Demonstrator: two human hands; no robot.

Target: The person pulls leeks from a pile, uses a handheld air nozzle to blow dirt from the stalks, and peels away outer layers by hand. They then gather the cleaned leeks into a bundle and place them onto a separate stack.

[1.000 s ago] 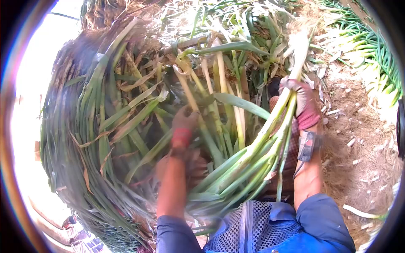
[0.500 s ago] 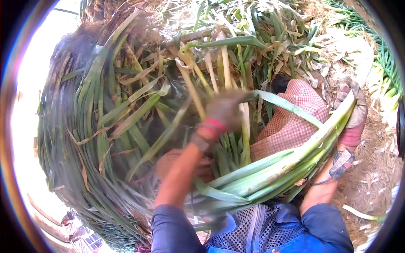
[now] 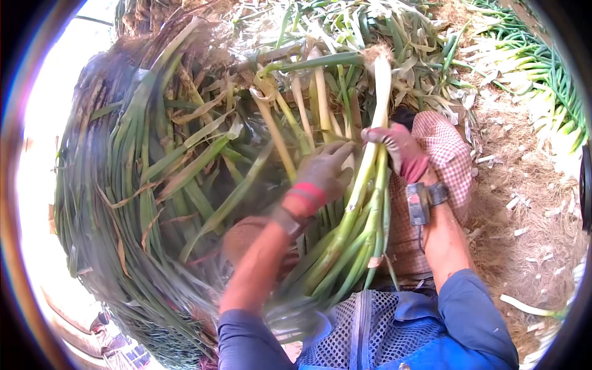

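While leek (image 3: 381,83) is clenched by right hand (image 3: 401,148), its 9 o'clock side is touched by half-open left hand (image 3: 322,172).

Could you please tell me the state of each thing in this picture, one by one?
Leek: nearly upright, roots up, leaves hanging to the lap.
Right hand: gloved, shut around the leek.
Left hand: gloved, fingers open, touching the leek.
Pile: loose heap, some leaves dry and yellow.
Wrist device: strapped on the right wrist.
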